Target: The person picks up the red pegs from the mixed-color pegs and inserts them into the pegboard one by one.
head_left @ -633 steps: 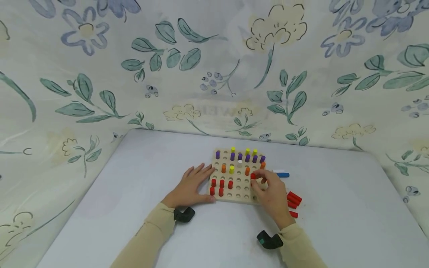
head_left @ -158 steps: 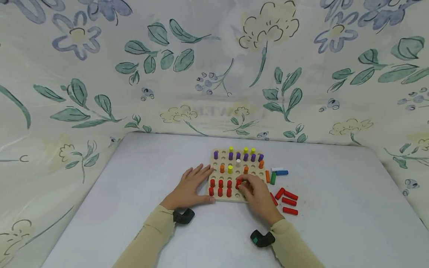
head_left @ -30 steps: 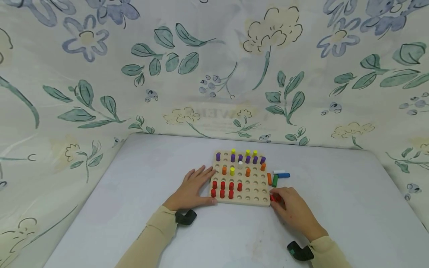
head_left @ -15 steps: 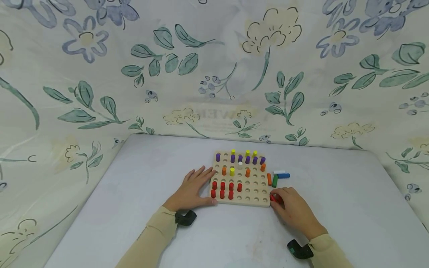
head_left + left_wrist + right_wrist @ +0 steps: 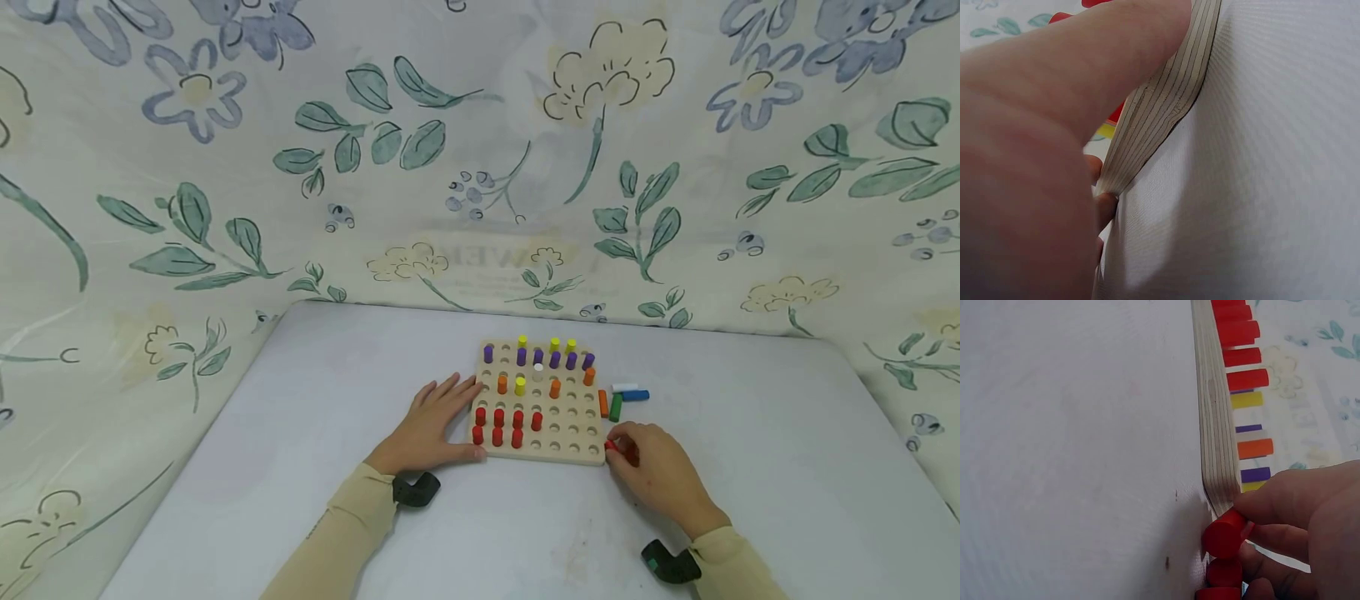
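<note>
A wooden pegboard (image 5: 547, 456) with rows of holes lies on the white table, pegs standing in part of it. My left hand (image 5: 425, 429) rests with fingers spread along its left edge, thumb at the front corner. Beside the board's right front corner, my right hand (image 5: 660, 477) pinches a red peg (image 5: 1224, 537) between thumb and fingers, the peg lying near the table surface. Right behind it in the right wrist view are more red pegs (image 5: 1224, 573), which the hand hides in the head view. Red pegs (image 5: 518, 419) fill the left part of the two front rows.
Right of the board lie an orange peg (image 5: 603, 403), a green peg (image 5: 616, 407), a blue peg (image 5: 636, 396) and a white peg (image 5: 624, 387). Purple pegs (image 5: 521, 357) and yellow pegs (image 5: 555, 343) stand in the back rows. A floral cloth (image 5: 480, 167) hangs behind the table.
Over the earlier frames, two more red pegs came to stand in the front rows. My right hand left the board for the loose red pegs on its right; during the last second it barely moves.
</note>
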Tool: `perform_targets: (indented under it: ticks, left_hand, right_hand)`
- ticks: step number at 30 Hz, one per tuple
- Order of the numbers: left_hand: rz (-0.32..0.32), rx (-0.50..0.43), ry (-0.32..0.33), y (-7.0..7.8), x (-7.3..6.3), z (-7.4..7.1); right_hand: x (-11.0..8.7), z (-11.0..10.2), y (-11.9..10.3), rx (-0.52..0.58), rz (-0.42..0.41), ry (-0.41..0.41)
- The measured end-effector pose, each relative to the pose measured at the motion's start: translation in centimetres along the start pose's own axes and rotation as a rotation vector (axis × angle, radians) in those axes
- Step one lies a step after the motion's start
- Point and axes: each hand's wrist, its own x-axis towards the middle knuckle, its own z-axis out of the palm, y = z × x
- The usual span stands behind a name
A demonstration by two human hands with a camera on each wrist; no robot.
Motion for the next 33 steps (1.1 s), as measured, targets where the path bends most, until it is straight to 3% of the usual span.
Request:
perform_targets:
  ticks: [17,26,33]
  left_hand:
    - [-0.029,0.000,-0.023,0.3,0.0,-0.2]
    - [-0.037,0.001,-0.023,0.3,0.0,-0.2]
    - [-0.046,0.011,-0.031,0.4,0.0,-0.2]
  right_hand:
    - [0.0,-0.4,-0.4,0.065,-0.016,0.115]
    - [0.0,0.0,-0.8,0.107,-0.120,0.265]
    - [0.0,0.1,-1.4,0.114,-0.147,0.309]
